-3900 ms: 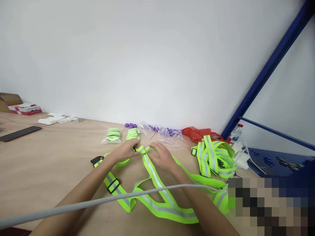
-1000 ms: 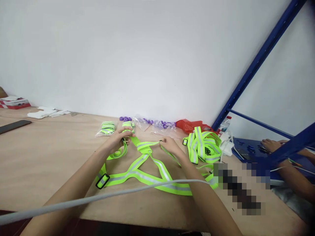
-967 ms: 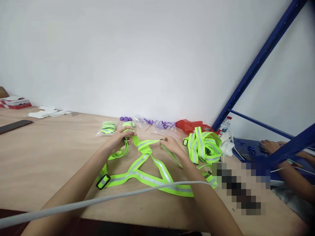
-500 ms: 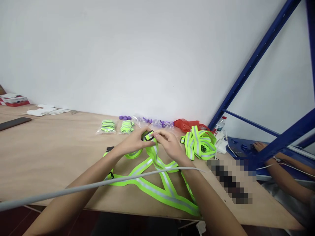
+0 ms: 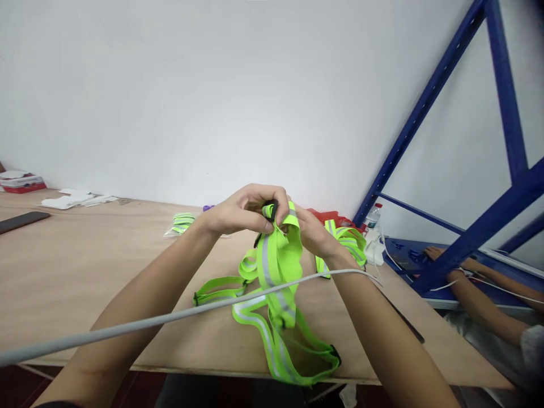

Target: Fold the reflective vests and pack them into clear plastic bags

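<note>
My left hand [image 5: 242, 211] and my right hand [image 5: 313, 233] are raised above the wooden table [image 5: 85, 266], both closed on the top of a neon-yellow reflective strap harness [image 5: 276, 266]. A black buckle shows between the fingers of my left hand. The harness hangs down from my hands, and its lower loops trail on the table toward the front edge. A grey cable [image 5: 170, 320] runs across in front of my arms.
A heap of the same straps [image 5: 346, 241] lies behind my right hand, with a red bag and a water bottle [image 5: 372, 215] by the wall. Bagged folded straps [image 5: 181, 222] lie at the back. A blue steel rack [image 5: 467, 238] stands right, where another person's hand [image 5: 436, 253] rests.
Both hands have lifted the harness's gathered top off the table, so the straps now hang instead of lying spread flat. The view has shifted to the right.
</note>
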